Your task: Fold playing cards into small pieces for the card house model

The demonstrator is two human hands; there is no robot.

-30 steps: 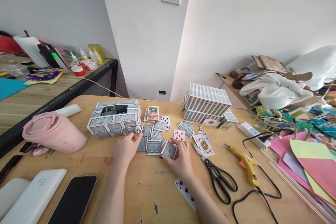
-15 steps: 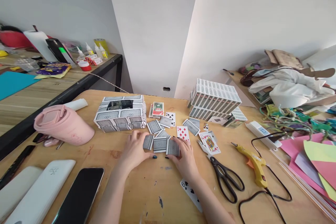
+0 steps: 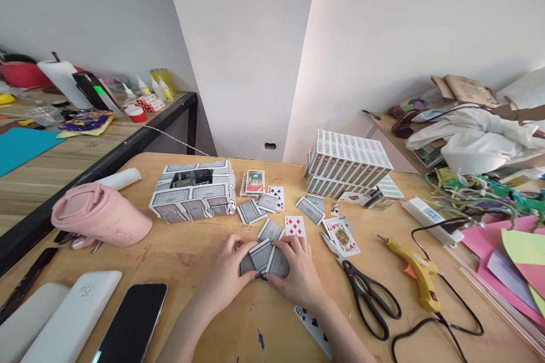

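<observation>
Several face-down playing cards (image 3: 264, 255) with grey patterned backs overlap between my hands. My left hand (image 3: 230, 265) grips their left side, thumb at the near edge and fingers at the far edge. On the right side, my right hand (image 3: 296, 264) holds them the same way. Just beyond lies another grey-backed card (image 3: 271, 229), beside a face-up diamonds card (image 3: 294, 226). A spades card (image 3: 313, 329) lies partly under my right forearm. Farther back on the left stands a box covered in grey-backed cards (image 3: 193, 195), with an opening in its top.
Black-handled scissors (image 3: 370, 298) and a yellow glue gun (image 3: 419, 281) with its cord lie to the right. Stacked card boxes (image 3: 349, 159) stand at the back right. On the left are a pink tumbler (image 3: 102, 215), a white power bank (image 3: 74, 317) and a phone (image 3: 131, 323).
Both hands have come closer together and toward me. The cards that lay side by side between them now overlap, drawn away from the card behind.
</observation>
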